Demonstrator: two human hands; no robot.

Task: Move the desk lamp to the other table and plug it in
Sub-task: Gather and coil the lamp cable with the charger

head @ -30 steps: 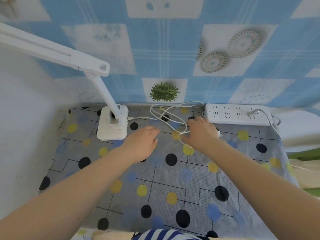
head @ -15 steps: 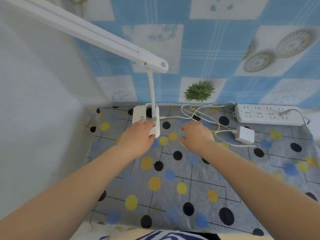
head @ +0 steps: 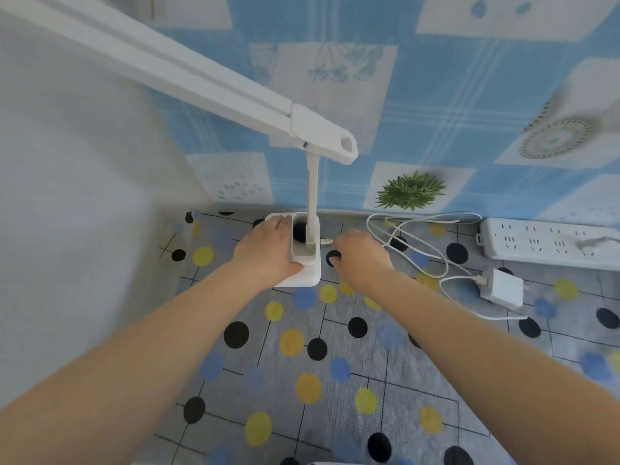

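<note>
Bench (head: 302,380): carries all.
Lamp (head: 318,135): upright at the back.
Strip (head: 536,241): right of it.
My left hand (head: 265,253): flat on the base, steadying.
My right hand (head: 360,260): curled at the cable (head: 422,217) socket; pinch unclear.
Adapter (head: 501,288): lying unplugged.

White lamp (head: 310,196), grey tablecloth (head: 335,380) dotted black, yellow and blue.

A grey tablecloth (head: 385,414) dotted in black, yellow and blue is lying flat, and a blue-and-white checked wall covering (head: 436,78) bearing a printed green plant (head: 411,190) is hanging behind it, beside a plain white wall (head: 67,162).
</note>
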